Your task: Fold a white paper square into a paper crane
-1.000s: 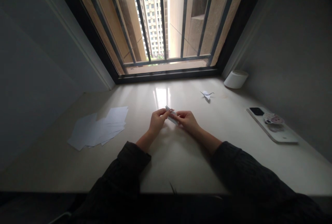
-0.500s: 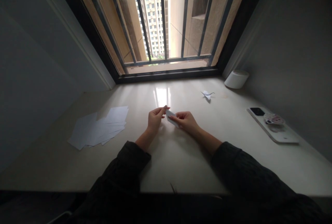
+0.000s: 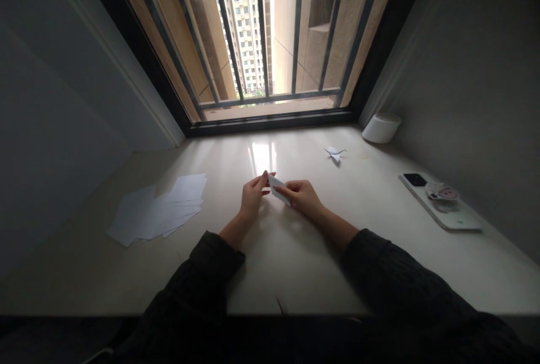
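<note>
A small folded piece of white paper [image 3: 277, 185] is held up between my two hands, over the middle of the sill. My right hand [image 3: 304, 195] grips its lower right part, the thumb lying across the front face. At the upper left corner, my left hand [image 3: 252, 195] has its thumb and fingertips closed on the edge; some of those fingers are partly behind the paper. Beyond my right hand, a folded paper crane [image 3: 334, 154] rests on the surface.
Several loose white paper sheets [image 3: 156, 206] lie fanned out at the left. On the right is a phone [image 3: 439, 206] with a round grip on its back. A white cylindrical object [image 3: 382, 129] stands in the far right corner, near the barred window [image 3: 270, 111].
My left thumb has shifted slightly along the paper's upper corner, and its fingers are a little more spread. My right hand keeps its hold. The whole view has shifted slightly.
</note>
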`<action>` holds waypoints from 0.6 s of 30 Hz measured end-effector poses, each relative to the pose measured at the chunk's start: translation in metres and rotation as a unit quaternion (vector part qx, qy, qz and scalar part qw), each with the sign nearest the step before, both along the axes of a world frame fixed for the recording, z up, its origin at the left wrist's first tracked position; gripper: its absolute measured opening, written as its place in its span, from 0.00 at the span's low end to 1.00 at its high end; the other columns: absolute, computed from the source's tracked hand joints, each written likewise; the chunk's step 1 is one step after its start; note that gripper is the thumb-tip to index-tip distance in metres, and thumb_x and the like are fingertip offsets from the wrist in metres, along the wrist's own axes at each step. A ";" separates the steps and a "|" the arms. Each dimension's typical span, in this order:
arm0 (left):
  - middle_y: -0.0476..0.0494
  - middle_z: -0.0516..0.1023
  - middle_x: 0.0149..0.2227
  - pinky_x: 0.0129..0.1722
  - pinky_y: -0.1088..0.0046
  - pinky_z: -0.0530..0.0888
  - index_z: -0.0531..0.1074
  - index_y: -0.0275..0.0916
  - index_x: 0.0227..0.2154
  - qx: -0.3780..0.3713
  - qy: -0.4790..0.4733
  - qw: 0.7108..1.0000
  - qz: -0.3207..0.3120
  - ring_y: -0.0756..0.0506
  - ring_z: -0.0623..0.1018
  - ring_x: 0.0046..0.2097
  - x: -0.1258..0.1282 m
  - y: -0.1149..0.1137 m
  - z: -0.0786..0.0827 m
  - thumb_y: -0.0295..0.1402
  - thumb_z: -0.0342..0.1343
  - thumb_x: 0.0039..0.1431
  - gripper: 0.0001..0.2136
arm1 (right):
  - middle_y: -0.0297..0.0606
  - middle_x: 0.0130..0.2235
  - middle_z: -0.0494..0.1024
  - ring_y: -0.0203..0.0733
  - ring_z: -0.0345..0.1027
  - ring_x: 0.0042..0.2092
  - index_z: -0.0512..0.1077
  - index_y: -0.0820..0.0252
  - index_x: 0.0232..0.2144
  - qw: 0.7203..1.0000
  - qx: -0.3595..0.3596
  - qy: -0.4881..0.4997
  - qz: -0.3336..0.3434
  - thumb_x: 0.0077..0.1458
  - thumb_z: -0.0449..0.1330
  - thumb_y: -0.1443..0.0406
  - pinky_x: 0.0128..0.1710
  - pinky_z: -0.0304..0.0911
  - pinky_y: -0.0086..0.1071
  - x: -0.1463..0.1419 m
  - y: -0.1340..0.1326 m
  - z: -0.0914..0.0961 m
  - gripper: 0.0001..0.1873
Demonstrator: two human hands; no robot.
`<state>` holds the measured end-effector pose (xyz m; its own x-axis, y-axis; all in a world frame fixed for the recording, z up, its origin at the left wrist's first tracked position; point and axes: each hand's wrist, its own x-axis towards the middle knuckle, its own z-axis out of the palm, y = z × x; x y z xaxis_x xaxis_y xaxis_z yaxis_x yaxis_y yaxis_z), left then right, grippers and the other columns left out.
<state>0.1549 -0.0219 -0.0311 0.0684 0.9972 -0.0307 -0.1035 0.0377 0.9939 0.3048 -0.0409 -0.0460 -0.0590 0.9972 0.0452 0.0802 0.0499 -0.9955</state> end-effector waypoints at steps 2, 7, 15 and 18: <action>0.41 0.80 0.37 0.34 0.72 0.70 0.79 0.37 0.37 0.016 0.019 1.000 -0.006 0.45 0.75 0.38 0.001 0.000 0.000 0.49 0.58 0.50 0.20 | 0.29 0.13 0.62 0.30 0.51 0.17 0.70 0.62 0.15 1.000 0.003 0.011 -0.014 0.43 0.63 0.46 0.16 0.43 0.27 0.001 0.000 0.002 0.24; 0.41 0.81 0.34 0.38 0.68 0.71 0.80 0.36 0.33 0.065 0.082 0.994 0.038 0.43 0.77 0.38 0.002 -0.003 0.002 0.44 0.63 0.46 0.16 | 0.29 0.13 0.62 0.30 0.51 0.16 0.71 0.62 0.17 1.000 -0.009 0.016 -0.019 0.42 0.63 0.45 0.16 0.43 0.27 0.000 0.000 0.002 0.25; 0.41 0.81 0.36 0.37 0.70 0.70 0.80 0.37 0.34 0.078 0.068 0.993 0.050 0.43 0.77 0.39 -0.001 0.000 0.003 0.44 0.62 0.47 0.16 | 0.29 0.14 0.64 0.29 0.52 0.16 0.72 0.62 0.18 0.999 -0.005 0.004 0.033 0.43 0.63 0.47 0.16 0.44 0.27 -0.001 -0.001 -0.002 0.23; 0.42 0.81 0.35 0.35 0.71 0.69 0.80 0.38 0.34 0.082 0.070 0.993 0.048 0.45 0.77 0.38 -0.001 0.001 0.001 0.45 0.60 0.49 0.16 | 0.29 0.14 0.64 0.30 0.53 0.17 0.71 0.62 0.19 0.999 0.006 -0.015 0.028 0.44 0.63 0.47 0.16 0.45 0.26 -0.002 0.000 -0.002 0.23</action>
